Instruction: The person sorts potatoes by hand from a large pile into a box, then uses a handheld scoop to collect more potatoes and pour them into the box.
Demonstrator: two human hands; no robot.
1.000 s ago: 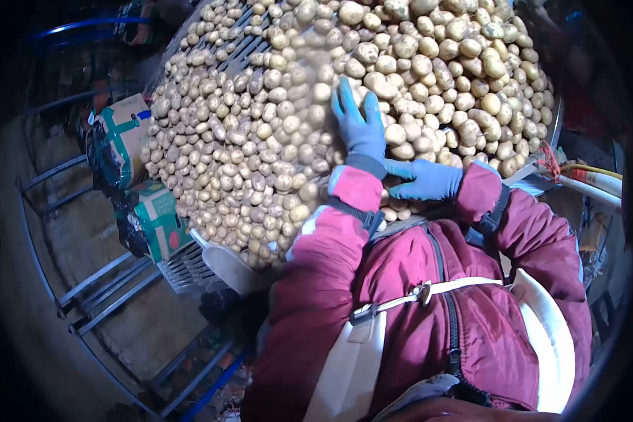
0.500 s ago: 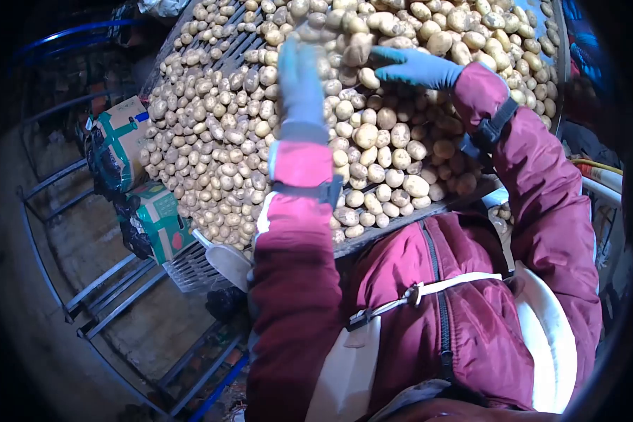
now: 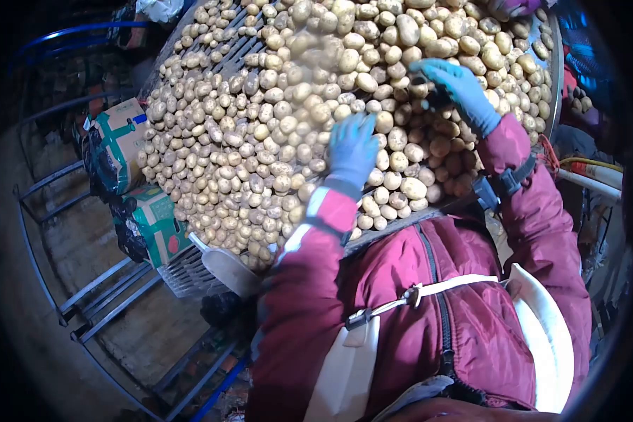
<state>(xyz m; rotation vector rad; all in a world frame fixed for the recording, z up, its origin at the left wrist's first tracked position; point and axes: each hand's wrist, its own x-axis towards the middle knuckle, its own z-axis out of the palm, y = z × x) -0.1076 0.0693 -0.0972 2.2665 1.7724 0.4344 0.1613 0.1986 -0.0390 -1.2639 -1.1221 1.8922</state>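
A broad layer of loose potatoes (image 3: 225,151) covers the sloping grading table (image 3: 243,53). My left hand (image 3: 353,149), in a blue-green glove, lies over the potatoes near the middle, palm down, its fingers stretched out and holding nothing visible. Farther right, my right hand (image 3: 464,95) in a matching glove hovers over larger potatoes. Its fingers are curved and apart from the thumb, with a shadowed potato (image 3: 419,90) beneath them; whether they touch it is hidden. Some potatoes left of my hands are smeared by motion.
At the left stand two cardboard boxes, one brown and green (image 3: 123,137), one green (image 3: 160,224). A white scoop (image 3: 228,271) rests by a plastic crate (image 3: 193,273) near the table's corner. Metal rails (image 3: 112,309) run lower left. Another person's purple sleeve or glove (image 3: 513,7) shows top right.
My left hand has come nearer and to the right, from the upper middle of the heap. My right hand has shifted right and slightly nearer. Potatoes between them have rolled left.
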